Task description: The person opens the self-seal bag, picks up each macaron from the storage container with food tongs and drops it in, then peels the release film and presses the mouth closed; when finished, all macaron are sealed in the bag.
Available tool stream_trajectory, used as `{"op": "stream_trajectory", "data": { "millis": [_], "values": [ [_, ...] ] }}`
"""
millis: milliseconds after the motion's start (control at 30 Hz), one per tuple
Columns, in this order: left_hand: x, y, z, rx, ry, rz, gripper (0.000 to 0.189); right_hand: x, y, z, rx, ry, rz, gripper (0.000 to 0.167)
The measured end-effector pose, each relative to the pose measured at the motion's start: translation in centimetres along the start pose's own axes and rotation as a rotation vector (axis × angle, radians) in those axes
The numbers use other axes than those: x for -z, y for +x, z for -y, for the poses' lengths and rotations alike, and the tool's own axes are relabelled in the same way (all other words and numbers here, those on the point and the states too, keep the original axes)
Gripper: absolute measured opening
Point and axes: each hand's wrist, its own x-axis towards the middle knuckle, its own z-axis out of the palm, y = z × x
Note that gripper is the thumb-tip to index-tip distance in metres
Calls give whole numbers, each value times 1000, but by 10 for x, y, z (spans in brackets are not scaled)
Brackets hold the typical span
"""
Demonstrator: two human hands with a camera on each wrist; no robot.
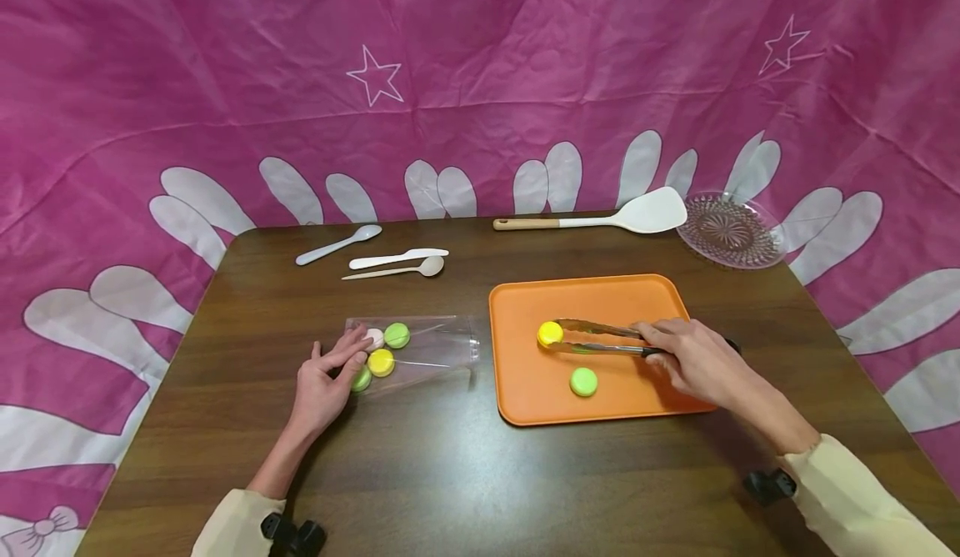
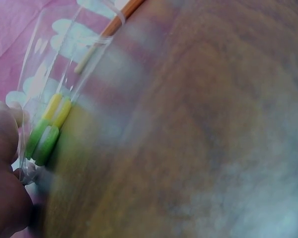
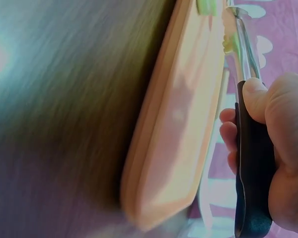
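Note:
My right hand [image 1: 693, 358] grips a pair of tongs [image 1: 600, 330] by the black handles [image 3: 253, 163]. Between the metal tips sits a yellow macaron [image 1: 550, 333], above the orange tray [image 1: 517, 398]. Closer to the tray's front, a green macaron [image 1: 583, 382] lies on its surface. My left hand [image 1: 327, 386] holds the near end of a clear plastic bag [image 1: 438, 342], whose other end points toward the tray. Several macarons are gathered in the bag by my fingers, including a yellow one [image 1: 381, 363], a green one [image 1: 397, 335] and a pale one [image 1: 374, 338].
Behind the bag lie a white spoon [image 1: 337, 244], a white knife [image 1: 397, 258] and a beige spoon [image 1: 397, 270]. A white spatula [image 1: 648, 211] with a wooden handle and a clear glass plate [image 1: 731, 230] are along the back edge of the brown table [image 1: 465, 490].

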Motion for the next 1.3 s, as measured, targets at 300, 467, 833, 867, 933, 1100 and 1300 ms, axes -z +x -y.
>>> {"op": "stream_trajectory", "data": {
  "millis": [300,467,833,867,933,1100,1300],
  "values": [
    [0,1,-1,5,-1,4,22,-7,32,26,41,62,30,47],
    [-2,2,-4,-3,8,12,22,-14,49,41,67,92,48,47],
    [0,-1,-5,5,13,16,22,-30,91,71,140,65,107,35],
    [0,-1,-5,6,15,18,22,-31,95,73,144,61,121,34],
    [1,-1,-5,7,22,20,21,-34,103,78,150,56,149,32],
    [1,0,-6,12,28,23,22,-41,121,89,183,46,201,27],
    [1,-1,-3,18,36,32,23,-49,135,100,242,48,210,32]
  ]
}}
